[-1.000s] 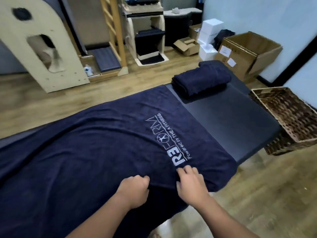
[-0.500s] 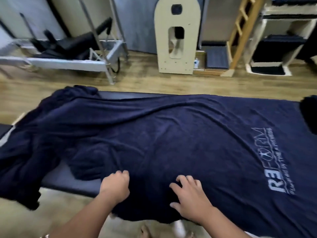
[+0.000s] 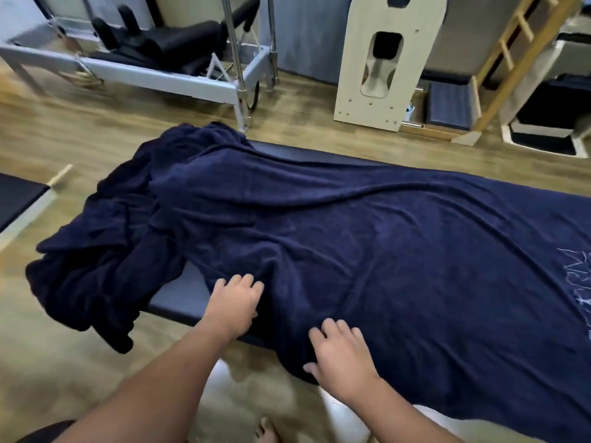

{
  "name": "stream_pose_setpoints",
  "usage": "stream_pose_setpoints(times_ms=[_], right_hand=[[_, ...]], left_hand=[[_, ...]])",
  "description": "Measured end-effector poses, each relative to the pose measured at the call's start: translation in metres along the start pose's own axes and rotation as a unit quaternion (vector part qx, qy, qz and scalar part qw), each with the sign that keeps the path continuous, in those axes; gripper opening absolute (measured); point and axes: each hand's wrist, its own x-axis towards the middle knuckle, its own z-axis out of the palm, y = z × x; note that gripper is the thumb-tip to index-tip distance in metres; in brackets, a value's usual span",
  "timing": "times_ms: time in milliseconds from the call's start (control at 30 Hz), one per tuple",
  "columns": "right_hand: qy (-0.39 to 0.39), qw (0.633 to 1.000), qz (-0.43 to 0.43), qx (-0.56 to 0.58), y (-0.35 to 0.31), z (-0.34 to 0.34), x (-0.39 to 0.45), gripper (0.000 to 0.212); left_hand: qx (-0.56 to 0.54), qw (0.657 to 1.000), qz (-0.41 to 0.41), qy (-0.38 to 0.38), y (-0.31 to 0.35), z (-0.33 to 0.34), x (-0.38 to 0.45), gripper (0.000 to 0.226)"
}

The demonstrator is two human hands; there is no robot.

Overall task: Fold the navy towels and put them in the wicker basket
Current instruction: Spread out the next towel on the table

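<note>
- Here the navy towel (image 3: 367, 251) lies spread along the padded table (image 3: 182, 298), its left end bunched and spilling over the table's edge toward the floor, its near edge draped over the side closest to the person.
- The left hand (image 3: 233, 305) rests on the towel at the spot where cloth meets bare table, fingers bent onto the fabric; whether it has actually gathered a pinch of cloth I cannot tell, since the fingertips sink into the dark pile.
- The right hand (image 3: 342, 356) lies flat and spread on the near edge, fingers fairly straight, pressing and holding nothing.
- The wicker basket is out of view, so the towel is nowhere near stowed, and folding seems barely begun.
- To do this step well, flatten first: sweep both palms outward along the ridges that run diagonally across the middle.
- Next, pull the bunched left end back up onto the table and square it, so the corners can be found.
- Then take the near edge at two well-separated points and carry it evenly to the far edge, keeping the hem lines matched; uneven tension would twist a cloth this long.
</note>
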Motion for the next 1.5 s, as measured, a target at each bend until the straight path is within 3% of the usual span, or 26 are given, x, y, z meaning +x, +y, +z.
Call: stream_pose_setpoints(times_ms=[167, 267, 333, 400, 500, 600, 733, 867, 900, 967, 1100, 1167, 1233, 1367, 1433, 1500], right_hand=[[-0.055, 0.998, 0.012, -0.019, -0.024, -0.014, 0.022, 0.039], [-0.182, 0.982, -0.014, 0.044, -0.027, -0.033, 0.027, 0.016], [-0.257, 0.962, -0.009, 0.096, -0.026, -0.041, 0.036, 0.015], [-0.261, 0.957, 0.012, 0.123, -0.029, -0.055, 0.049, 0.021], [-0.183, 0.967, 0.04, 0.174, -0.037, -0.068, 0.074, 0.026], [-0.138, 0.97, 0.052, 0.193, -0.047, -0.08, 0.101, 0.022], [-0.113, 0.972, 0.028, 0.206, -0.064, -0.095, 0.144, 0.018], [-0.098, 0.968, -0.028, 0.232, -0.086, -0.11, 0.18, 0.015], [-0.09, 0.967, -0.044, 0.234, -0.091, -0.113, 0.188, 0.014], [-0.074, 0.965, -0.067, 0.242, -0.1, -0.117, 0.204, 0.014], [-0.031, 0.96, -0.1, 0.261, -0.12, -0.124, 0.23, 0.018], [-0.004, 0.958, -0.097, 0.271, -0.131, -0.129, 0.24, 0.026], [0.035, 0.959, -0.065, 0.274, -0.144, -0.133, 0.244, 0.038], [0.093, 0.964, 0.103, 0.228, -0.161, -0.147, 0.267, 0.053], [0.065, 0.959, 0.165, 0.221, -0.161, -0.154, 0.284, 0.048], [0.043, 0.942, 0.202, 0.264, -0.157, -0.157, 0.295, 0.028]], left_hand=[[0.024, 0.999, 0.029, -0.031, -0.039, -0.012, -0.001, 0.027], [0.013, 0.995, 0.0, -0.095, -0.072, -0.021, -0.013, 0.015], [-0.024, 0.99, -0.018, -0.14, -0.088, -0.027, -0.018, 0.015], [-0.092, 0.984, -0.031, -0.149, -0.098, -0.028, -0.019, 0.015], [-0.22, 0.967, -0.122, -0.031, -0.114, -0.023, -0.015, 0.017], [-0.298, 0.911, -0.256, 0.123, -0.132, -0.024, -0.004, 0.039], [-0.405, 0.846, -0.312, 0.152, -0.165, -0.046, 0.024, 0.071], [-0.469, 0.808, -0.331, 0.133, -0.193, -0.06, 0.054, 0.038], [-0.491, 0.792, -0.34, 0.128, -0.199, -0.063, 0.059, 0.039], [-0.543, 0.745, -0.369, 0.118, -0.208, -0.067, 0.068, 0.05], [-0.671, 0.647, -0.346, 0.107, -0.223, -0.08, 0.081, 0.025], [-0.695, 0.657, -0.282, 0.076, -0.228, -0.087, 0.085, 0.019], [-0.675, 0.699, -0.214, 0.099, -0.232, -0.092, 0.091, 0.017], [-0.581, 0.808, -0.038, 0.086, -0.24, -0.103, 0.115, 0.06], [-0.57, 0.819, 0.048, 0.036, -0.243, -0.108, 0.129, 0.061], [-0.544, 0.834, 0.091, 0.024, -0.246, -0.108, 0.145, 0.057]])
